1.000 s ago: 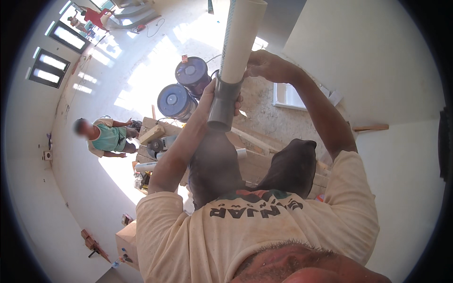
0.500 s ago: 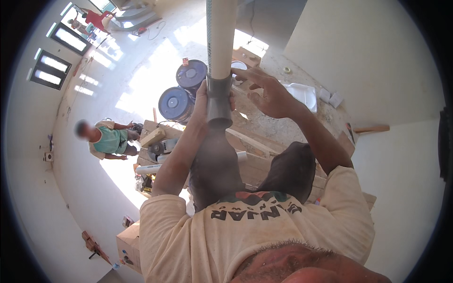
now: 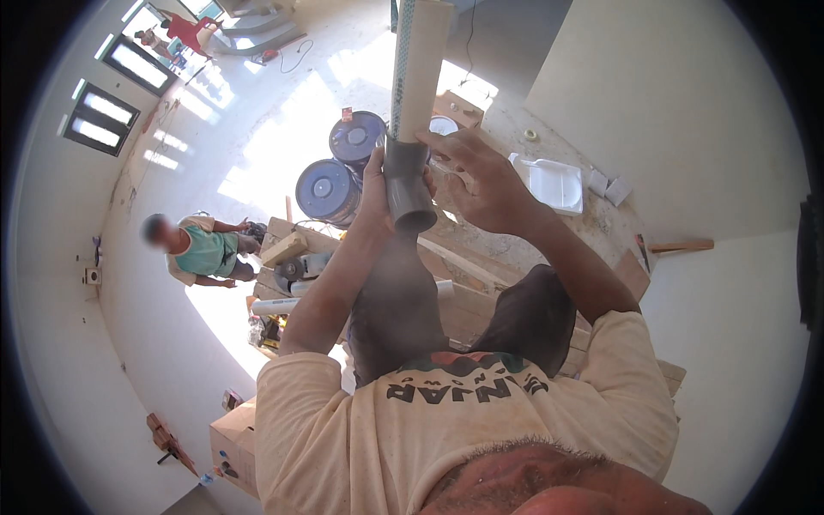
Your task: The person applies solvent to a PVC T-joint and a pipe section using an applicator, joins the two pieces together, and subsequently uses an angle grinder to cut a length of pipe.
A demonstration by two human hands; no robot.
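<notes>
Pipe (image 3: pixel 418 64), white and long, held up in front of the chest, high above a dusty concrete floor (image 3: pixel 283 146) with bright patches of sunlight. Fitted at its lower end with a grey sleeve (image 3: pixel 406 184), open mouth turned down and toward the camera. Long axis nearly upright, leaning a little to the right at the top, upper end cut off by the top edge of the picture.

Left hand (image 3: pixel 375 193) wrapped around the grey sleeve from the left side, fingers closed on it. Right hand (image 3: pixel 481 180) just beside the joint of sleeve and pipe, fingers (image 3: pixel 442 142) spread and half bent, the tips at the pipe; cannot tell if truly touching.

Below, two blue drums (image 3: pixel 330 184) standing close together on the floor. Near them wooden planks (image 3: pixel 463 266) and a pallet, with a short white pipe piece (image 3: pixel 275 305) lying on it. To the right, a white tray (image 3: pixel 554 182) on the floor near a pale wall (image 3: pixel 678 112). On the left, another person in a green shirt (image 3: pixel 202 251), crouched by the pallet, well apart from the pipe. A cardboard box (image 3: pixel 232 446) at the lower left.

Open space around the upper pipe on both sides; wall to the right not close to it. Below the sleeve, the person's own knees and the planks.
</notes>
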